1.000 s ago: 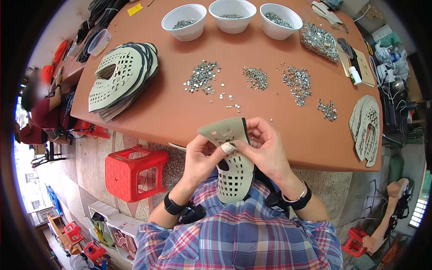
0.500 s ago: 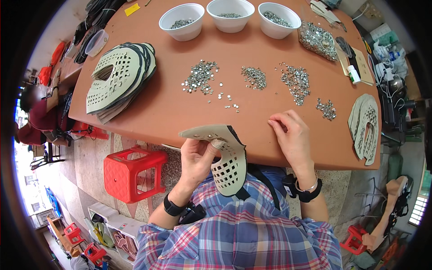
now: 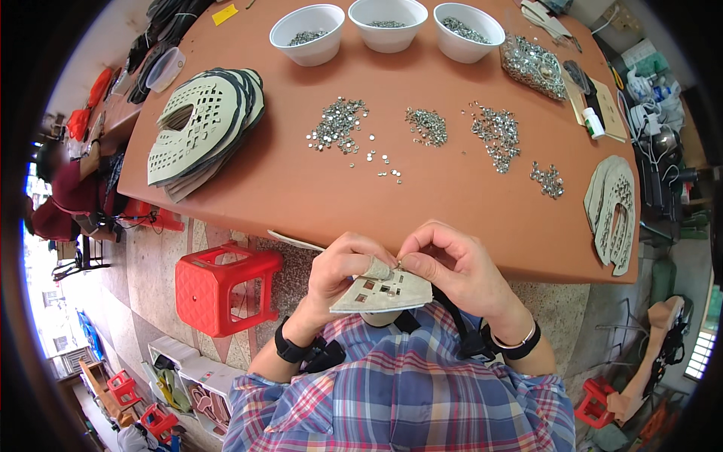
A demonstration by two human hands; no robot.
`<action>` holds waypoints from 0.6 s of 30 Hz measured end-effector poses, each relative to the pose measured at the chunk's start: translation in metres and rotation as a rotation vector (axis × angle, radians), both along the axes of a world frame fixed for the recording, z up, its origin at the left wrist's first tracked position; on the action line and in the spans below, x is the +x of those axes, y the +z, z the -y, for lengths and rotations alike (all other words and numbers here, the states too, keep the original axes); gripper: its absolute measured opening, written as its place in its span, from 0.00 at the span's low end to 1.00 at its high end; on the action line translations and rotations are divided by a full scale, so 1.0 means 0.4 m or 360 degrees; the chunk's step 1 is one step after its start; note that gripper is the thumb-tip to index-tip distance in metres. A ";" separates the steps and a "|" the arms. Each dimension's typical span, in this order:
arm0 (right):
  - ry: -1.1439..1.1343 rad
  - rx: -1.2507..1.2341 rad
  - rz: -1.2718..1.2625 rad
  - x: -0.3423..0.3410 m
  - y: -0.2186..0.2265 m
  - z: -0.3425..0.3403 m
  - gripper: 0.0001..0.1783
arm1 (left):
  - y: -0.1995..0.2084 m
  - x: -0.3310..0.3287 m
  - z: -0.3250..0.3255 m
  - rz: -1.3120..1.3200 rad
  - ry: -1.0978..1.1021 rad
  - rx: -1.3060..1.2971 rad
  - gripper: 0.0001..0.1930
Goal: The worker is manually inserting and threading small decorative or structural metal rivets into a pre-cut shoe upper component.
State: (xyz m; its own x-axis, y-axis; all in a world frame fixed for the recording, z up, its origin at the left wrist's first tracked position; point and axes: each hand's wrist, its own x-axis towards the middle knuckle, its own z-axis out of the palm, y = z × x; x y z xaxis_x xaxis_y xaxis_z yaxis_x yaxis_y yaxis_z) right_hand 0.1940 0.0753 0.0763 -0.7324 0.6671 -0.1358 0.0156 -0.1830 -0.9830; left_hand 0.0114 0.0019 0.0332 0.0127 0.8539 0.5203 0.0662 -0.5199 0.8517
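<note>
My left hand [image 3: 348,268] grips a beige shoe upper [image 3: 384,292] punched with square holes, just off the table's near edge. A beige wrap covers the left thumb tip. My right hand [image 3: 456,267] pinches at the upper's far edge, beside the left fingertips. A tiny metallic bit shows between the right fingertips, too small to name. Beyond the hands, loose silvery studs lie on the table in piles: a left pile [image 3: 337,126], a middle pile [image 3: 426,126], a right pile [image 3: 497,139] and a small pile [image 3: 547,180].
On the brown table [image 3: 263,188] stand a stack of punched uppers [image 3: 199,128] at left and studded uppers [image 3: 611,215] at right. Three white bowls [image 3: 309,49] of studs and a clear bag [image 3: 533,68] lie farther back. A red stool [image 3: 218,290] stands left; another person [image 3: 79,181] sits beyond.
My right hand has moved left and nearer from over the table, meeting the left hand at the shoe upper. My left hand has turned the upper so its punched face lies flatter.
</note>
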 end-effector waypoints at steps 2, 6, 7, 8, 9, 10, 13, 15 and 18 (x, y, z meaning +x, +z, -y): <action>0.0005 -0.0065 0.0006 0.003 0.006 0.003 0.08 | -0.005 -0.001 -0.002 -0.0034 0.0014 0.0046 0.14; -0.0001 -0.0107 0.0008 0.006 0.006 0.013 0.08 | -0.004 0.000 -0.002 -0.0084 -0.0006 0.0103 0.12; -0.0001 -0.0108 0.0008 0.005 0.005 0.015 0.08 | -0.002 0.001 -0.003 -0.0084 -0.0006 0.0102 0.12; -0.0032 -0.0076 -0.0006 0.004 0.003 0.018 0.07 | 0.000 0.001 -0.004 -0.0076 0.0004 0.0095 0.12; -0.0061 -0.0043 -0.0022 0.002 0.002 0.019 0.07 | 0.001 0.000 -0.005 -0.0070 0.0016 0.0089 0.13; -0.0060 -0.0044 -0.0022 0.003 0.003 0.019 0.07 | 0.001 0.000 -0.005 -0.0071 0.0017 0.0089 0.13; -0.0016 -0.0094 0.0046 0.002 0.008 0.018 0.07 | -0.001 0.000 -0.005 -0.0069 0.0027 0.0075 0.13; -0.0049 -0.0002 0.0037 -0.001 0.012 0.017 0.06 | -0.001 0.007 -0.005 0.0020 0.0069 0.0065 0.13; -0.0114 0.0138 0.0005 -0.008 0.015 0.017 0.06 | -0.008 0.002 0.005 -0.0239 0.0301 -0.0096 0.13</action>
